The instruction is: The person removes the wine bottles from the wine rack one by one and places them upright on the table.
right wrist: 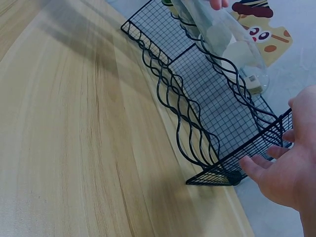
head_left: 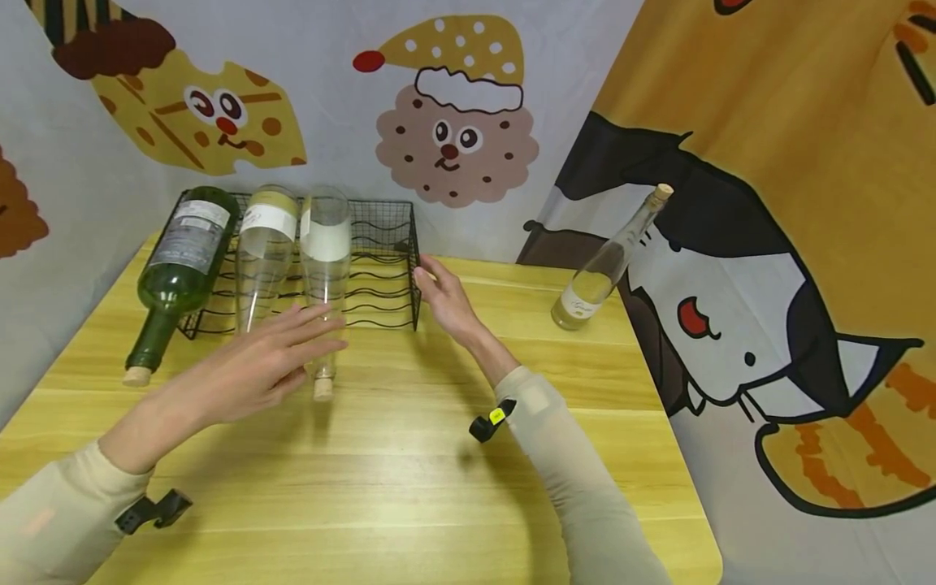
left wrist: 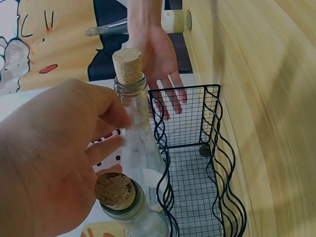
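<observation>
A black wire bottle rack point(head_left: 383, 215) stands at the back of the table, with three corked bottles lying in it, necks toward me. The leftmost is a green bottle point(head_left: 186, 244). Beside it are a clear bottle with a pale label point(head_left: 268, 223) and another clear bottle point(head_left: 327, 236). My left hand point(head_left: 249, 366) stretches over the two clear bottles, fingers extended, fingertips right by the neck of the right-hand one, whose cork point(left wrist: 127, 66) shows in the left wrist view. At the rack's right end panel point(right wrist: 261, 148), my right hand point(head_left: 449, 301) has its fingertips against the mesh, fingers loosely extended.
A further corked clear bottle point(head_left: 595, 276) stands upright on the wooden table point(head_left: 409, 487), to the right of the rack. Behind the table hangs a cloth point(head_left: 322, 97) with cartoon figures, which continues along the right side.
</observation>
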`<control>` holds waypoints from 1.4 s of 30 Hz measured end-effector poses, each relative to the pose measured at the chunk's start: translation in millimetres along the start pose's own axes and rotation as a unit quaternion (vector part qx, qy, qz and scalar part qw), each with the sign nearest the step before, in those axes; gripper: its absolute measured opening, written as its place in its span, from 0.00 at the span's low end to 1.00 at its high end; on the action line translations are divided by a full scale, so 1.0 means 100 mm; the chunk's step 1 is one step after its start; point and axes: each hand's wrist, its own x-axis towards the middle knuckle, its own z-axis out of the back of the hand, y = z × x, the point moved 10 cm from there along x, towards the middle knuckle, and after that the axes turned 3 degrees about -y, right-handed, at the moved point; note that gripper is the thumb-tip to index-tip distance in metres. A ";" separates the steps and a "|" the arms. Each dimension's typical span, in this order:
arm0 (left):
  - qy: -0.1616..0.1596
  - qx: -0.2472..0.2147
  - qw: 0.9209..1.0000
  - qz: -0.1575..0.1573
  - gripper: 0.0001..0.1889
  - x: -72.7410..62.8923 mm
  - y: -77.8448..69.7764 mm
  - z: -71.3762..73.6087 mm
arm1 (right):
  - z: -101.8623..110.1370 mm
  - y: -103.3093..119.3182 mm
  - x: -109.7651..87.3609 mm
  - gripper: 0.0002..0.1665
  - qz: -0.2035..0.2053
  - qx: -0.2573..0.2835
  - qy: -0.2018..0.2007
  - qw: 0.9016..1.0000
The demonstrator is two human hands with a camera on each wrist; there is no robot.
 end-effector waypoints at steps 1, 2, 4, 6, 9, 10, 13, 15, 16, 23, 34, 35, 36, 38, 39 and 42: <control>0.001 0.001 1.000 0.001 0.38 0.00 0.00 -0.01 | 0.00 0.00 0.00 0.39 0.000 -0.002 0.000 1.000; 0.001 0.003 1.000 0.000 0.38 0.00 0.00 -0.01 | 0.00 0.00 0.00 0.39 0.000 -0.004 0.000 1.000; -0.001 0.010 1.000 -0.002 0.36 0.01 0.00 -0.01 | 0.00 0.00 0.00 0.39 -0.001 -0.006 -0.002 1.000; -0.002 0.018 1.000 -0.004 0.35 0.02 0.00 -0.02 | 0.01 0.00 0.00 0.39 -0.003 -0.007 -0.004 1.000; 0.000 0.028 1.000 -0.005 0.34 0.03 0.00 -0.04 | 0.01 0.00 0.00 0.39 -0.004 -0.007 -0.005 1.000; 0.001 0.030 1.000 -0.004 0.34 0.03 0.00 -0.05 | 0.00 0.00 0.00 0.39 -0.004 -0.007 -0.005 1.000; 0.007 0.040 0.999 -0.005 0.35 0.02 0.00 -0.09 | -0.01 0.01 -0.01 0.38 -0.007 -0.010 -0.005 1.000; 0.009 0.045 0.999 -0.009 0.37 0.02 0.00 -0.11 | -0.01 0.01 -0.01 0.38 -0.007 -0.013 -0.005 1.000; 0.008 0.048 0.999 -0.012 0.37 0.02 -0.01 -0.12 | -0.01 0.01 -0.01 0.38 -0.007 -0.015 -0.005 1.000; 0.014 0.070 0.997 -0.021 0.39 0.08 -0.04 -0.14 | -0.02 0.02 0.00 0.39 0.002 -0.016 -0.003 1.000; 0.012 0.114 0.992 -0.055 0.37 0.12 -0.10 -0.17 | -0.01 0.00 0.01 0.39 -0.003 -0.017 -0.003 1.000; 0.012 0.117 0.991 -0.057 0.37 0.12 -0.10 -0.17 | -0.01 -0.01 0.01 0.39 -0.003 -0.018 -0.003 1.000; 0.012 0.119 0.991 -0.058 0.37 0.12 -0.11 -0.17 | -0.01 -0.01 0.00 0.39 -0.004 -0.018 -0.004 1.000; 0.015 0.124 0.991 -0.058 0.37 0.12 -0.11 -0.18 | -0.01 -0.01 0.00 0.39 -0.004 -0.019 -0.004 1.000; 0.016 0.127 0.990 -0.059 0.37 0.12 -0.11 -0.18 | -0.01 -0.01 0.00 0.39 -0.004 -0.019 -0.004 1.000; 0.015 0.133 0.989 -0.064 0.38 0.12 -0.12 -0.18 | -0.01 -0.01 0.00 0.39 -0.003 -0.021 -0.005 1.000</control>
